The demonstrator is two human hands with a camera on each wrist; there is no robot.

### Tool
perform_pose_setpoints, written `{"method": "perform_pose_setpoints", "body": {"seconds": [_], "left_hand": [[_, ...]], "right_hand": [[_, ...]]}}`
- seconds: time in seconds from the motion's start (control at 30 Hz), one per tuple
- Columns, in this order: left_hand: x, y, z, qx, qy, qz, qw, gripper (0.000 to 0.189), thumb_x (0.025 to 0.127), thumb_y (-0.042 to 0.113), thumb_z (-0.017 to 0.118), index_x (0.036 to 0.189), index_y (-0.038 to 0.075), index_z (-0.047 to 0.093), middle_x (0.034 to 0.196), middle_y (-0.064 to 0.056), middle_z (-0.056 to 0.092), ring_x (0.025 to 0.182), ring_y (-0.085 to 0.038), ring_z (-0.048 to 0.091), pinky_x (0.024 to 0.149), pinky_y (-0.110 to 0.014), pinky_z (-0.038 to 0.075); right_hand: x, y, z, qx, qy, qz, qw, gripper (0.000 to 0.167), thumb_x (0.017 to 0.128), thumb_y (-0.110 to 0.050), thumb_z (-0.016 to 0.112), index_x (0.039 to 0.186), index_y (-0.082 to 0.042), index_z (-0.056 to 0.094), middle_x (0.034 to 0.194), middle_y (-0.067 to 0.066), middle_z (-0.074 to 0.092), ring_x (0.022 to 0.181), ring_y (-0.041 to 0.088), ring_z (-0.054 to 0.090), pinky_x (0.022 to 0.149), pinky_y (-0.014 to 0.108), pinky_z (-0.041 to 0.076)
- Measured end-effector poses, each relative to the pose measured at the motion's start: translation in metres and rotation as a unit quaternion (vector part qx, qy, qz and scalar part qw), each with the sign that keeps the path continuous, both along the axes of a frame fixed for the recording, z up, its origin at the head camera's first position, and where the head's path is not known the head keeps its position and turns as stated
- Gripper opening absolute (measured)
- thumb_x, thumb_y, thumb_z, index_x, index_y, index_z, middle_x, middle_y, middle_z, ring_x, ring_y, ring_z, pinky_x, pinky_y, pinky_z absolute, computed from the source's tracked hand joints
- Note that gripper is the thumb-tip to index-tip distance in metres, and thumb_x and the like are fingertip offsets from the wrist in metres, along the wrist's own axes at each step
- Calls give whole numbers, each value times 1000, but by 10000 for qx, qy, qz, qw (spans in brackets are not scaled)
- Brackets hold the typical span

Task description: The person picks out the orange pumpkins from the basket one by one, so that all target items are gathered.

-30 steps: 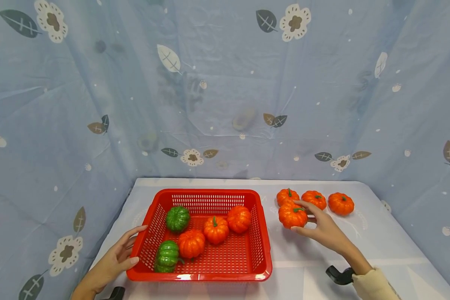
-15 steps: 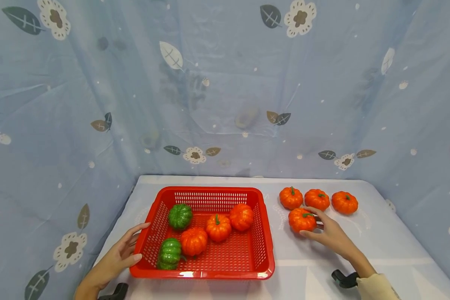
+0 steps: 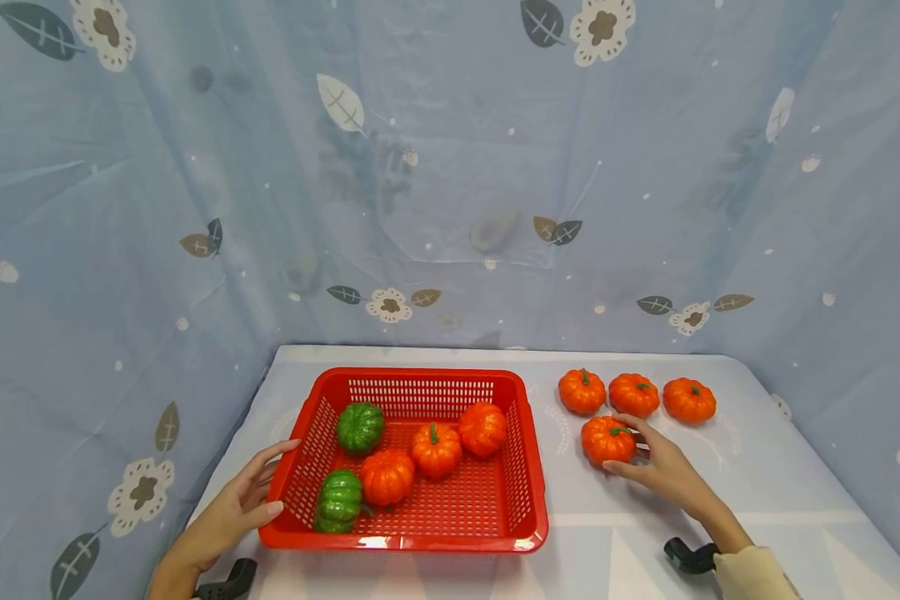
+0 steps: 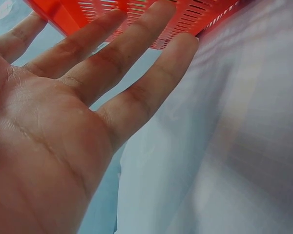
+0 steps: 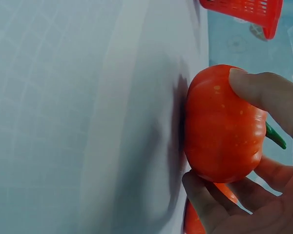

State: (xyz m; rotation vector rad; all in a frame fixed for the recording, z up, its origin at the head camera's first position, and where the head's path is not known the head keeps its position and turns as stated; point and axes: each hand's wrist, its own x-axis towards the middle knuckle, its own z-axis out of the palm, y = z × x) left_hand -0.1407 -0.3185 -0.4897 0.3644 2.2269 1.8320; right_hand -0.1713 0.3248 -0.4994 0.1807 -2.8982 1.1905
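My right hand [image 3: 660, 465] holds a small orange pumpkin [image 3: 607, 442] with a green stem, thumb on its near side and fingers on its far side. In the right wrist view this pumpkin [image 5: 224, 124] sits at the tabletop, thumb and fingers about it. At the left, my left hand [image 3: 228, 508] touches the side of a red plastic basket [image 3: 405, 542]. Its fingers are extended against the basket wall in the left wrist view, the palm [image 4: 44, 141] bare. Inside the basket lie several pumpkins, among them a dark green one [image 3: 360, 427] and a striped green one [image 3: 338, 501].
Behind the held pumpkin, three orange pumpkins stand in a row: a left one [image 3: 581, 392], a middle one [image 3: 633, 395] and a right one [image 3: 689, 401]. A patterned blue curtain [image 3: 435, 183] encloses the back and sides of the white table [image 3: 592, 567].
My right hand has carried its orange pumpkin down and to the right, away from the basket, to the table in front of the row. The left hand stays at the basket.
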Motion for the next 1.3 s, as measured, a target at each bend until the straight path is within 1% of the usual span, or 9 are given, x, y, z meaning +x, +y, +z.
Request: {"method": "perform_pose_setpoints", "body": {"seconds": [0.1, 0.23, 0.5, 0.7, 0.83, 0.93, 1.07, 1.17, 1.3], "left_hand": [[-1, 0, 0, 88, 97, -181, 9998, 71, 98, 4, 60, 161, 14, 27, 152, -36, 34, 120, -13, 61, 89, -40, 59], [-2, -2, 0, 138, 98, -310, 9994, 72, 99, 1, 58, 161, 14, 26, 152, -34, 35, 122, -15, 61, 91, -37, 57], [-1, -3, -1, 13, -27, -133, 9999, 73, 98, 2, 60, 161, 15, 26, 154, -33, 33, 122, -11, 61, 91, -34, 56], [0, -3, -1, -34, -131, -92, 9999, 73, 98, 5, 61, 161, 16, 26, 155, -33, 31, 121, -8, 60, 91, -34, 56], [-1, -2, -1, 22, -146, -121, 9998, 73, 98, 5, 60, 161, 17, 26, 156, -31, 31, 121, -10, 60, 92, -36, 56], [-2, -1, -1, 67, -202, -100, 9997, 74, 98, 6, 61, 161, 16, 26, 155, -32, 30, 120, -11, 61, 91, -38, 58], [-2, -1, -1, 81, -215, -72, 9997, 74, 97, 8, 62, 160, 15, 26, 155, -34, 30, 119, -10, 61, 89, -40, 59], [-2, -1, -1, 53, -204, -58, 9998, 73, 97, 9, 62, 160, 15, 26, 155, -35, 31, 118, -10, 61, 89, -40, 59], [-2, 0, -2, 88, -224, -74, 9997, 73, 97, 8, 61, 160, 15, 26, 155, -34, 31, 119, -13, 62, 89, -40, 59]], "right_hand": [[-1, -1, -2, -31, -53, -18, 10000, 84, 84, -40, 85, 150, -9, 44, 147, 27, 50, 120, 48, 59, 97, 60, 51], [-4, -2, -5, -144, -112, -60, 9998, 86, 83, -42, 86, 151, -9, 43, 148, 27, 48, 122, 48, 58, 97, 57, 52], [-9, -3, -8, -238, 84, -25, 9997, 86, 83, -40, 86, 150, -7, 44, 147, 27, 49, 123, 47, 58, 99, 57, 51], [-9, -3, -6, -219, -54, -24, 9997, 87, 84, -42, 85, 151, -8, 43, 149, 26, 48, 122, 47, 59, 97, 56, 52], [-9, -1, 2, -134, 57, -23, 9999, 80, 90, -43, 79, 151, -6, 44, 148, 25, 49, 121, 45, 59, 96, 55, 53], [-9, 1, 12, -147, 332, 10, 9993, 72, 95, -41, 73, 150, -3, 46, 147, 23, 50, 124, 43, 56, 97, 57, 51], [-10, -1, 29, -128, 698, 78, 9974, 66, 97, -35, 73, 147, -1, 48, 146, 20, 52, 125, 43, 54, 98, 58, 51], [-10, -6, 42, -20, 799, 125, 9967, 63, 96, -34, 74, 147, -4, 49, 144, 21, 53, 125, 45, 56, 98, 61, 50], [-12, -18, 57, 116, 804, 215, 9965, 62, 97, -37, 73, 148, -10, 50, 144, 20, 54, 126, 46, 55, 97, 66, 48]]}}
